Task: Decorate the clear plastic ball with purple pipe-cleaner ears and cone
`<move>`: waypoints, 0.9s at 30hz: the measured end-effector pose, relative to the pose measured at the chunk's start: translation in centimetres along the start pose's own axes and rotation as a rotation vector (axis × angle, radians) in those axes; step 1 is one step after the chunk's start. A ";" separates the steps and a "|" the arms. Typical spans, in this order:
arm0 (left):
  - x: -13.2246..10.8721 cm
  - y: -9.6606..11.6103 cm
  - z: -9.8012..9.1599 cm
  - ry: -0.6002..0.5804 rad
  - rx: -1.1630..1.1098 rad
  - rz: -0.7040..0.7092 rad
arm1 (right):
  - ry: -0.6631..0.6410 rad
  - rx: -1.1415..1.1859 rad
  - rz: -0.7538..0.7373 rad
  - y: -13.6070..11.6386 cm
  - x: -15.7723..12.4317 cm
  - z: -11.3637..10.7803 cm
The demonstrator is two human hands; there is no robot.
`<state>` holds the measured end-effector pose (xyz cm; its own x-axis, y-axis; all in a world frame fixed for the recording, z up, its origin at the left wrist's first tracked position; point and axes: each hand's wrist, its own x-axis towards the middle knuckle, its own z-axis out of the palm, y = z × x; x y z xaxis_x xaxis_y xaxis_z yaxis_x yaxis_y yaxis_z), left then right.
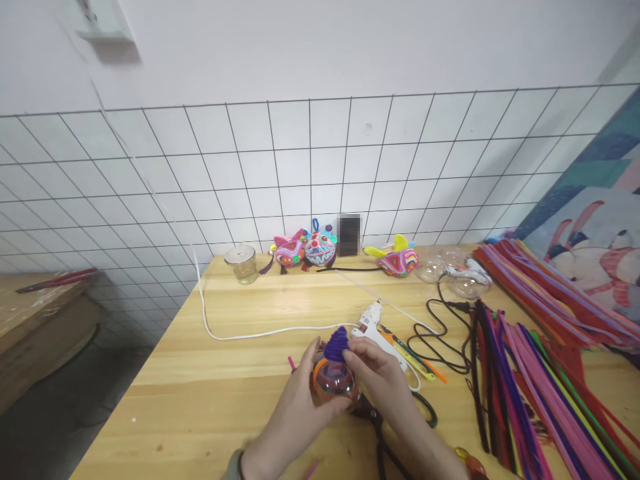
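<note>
Near the front middle of the table, my left hand (303, 397) is wrapped round a clear, shiny ball (335, 378) with an orange and dark band along its left side. My right hand (381, 375) pinches a small purple ribbed triangular piece (336, 344) between thumb and fingers at the ball's top. Whether the piece touches the ball is hard to tell. Black-handled scissors (373, 415) lie partly under my right hand. Just behind that hand is a white glue gun (370, 320).
Pipe cleaners (525, 393) in many colours cover the right side. Colourful fish-like crafts (320, 249), a lidded glass cup (245, 265) and clear balls (470, 283) stand along the back. A black cable (425, 333) and a white cable (270, 331) cross the wooden table (170, 400).
</note>
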<state>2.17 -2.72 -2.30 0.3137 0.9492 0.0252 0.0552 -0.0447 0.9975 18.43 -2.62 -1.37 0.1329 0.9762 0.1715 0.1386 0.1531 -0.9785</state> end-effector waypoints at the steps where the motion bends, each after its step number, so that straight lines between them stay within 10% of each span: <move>1: 0.0 -0.3 0.0 0.000 0.004 -0.008 | 0.004 0.059 0.035 -0.1 0.0 0.0; 9: 0.0 0.6 -0.3 0.020 0.325 0.151 | 0.164 -0.261 -0.146 -1.0 -0.9 0.0; 16: 0.1 1.3 -0.2 -0.086 0.344 0.260 | -0.080 -0.387 -0.379 -1.8 -2.1 0.5; 27: 0.0 1.7 -0.6 -0.176 0.309 0.239 | -0.035 -0.405 -0.259 -1.1 -1.0 0.3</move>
<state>1.73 -2.59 -0.57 0.5074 0.8344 0.2150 0.2342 -0.3737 0.8975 17.81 -3.74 -0.55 0.0112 0.9196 0.3927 0.5349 0.3263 -0.7794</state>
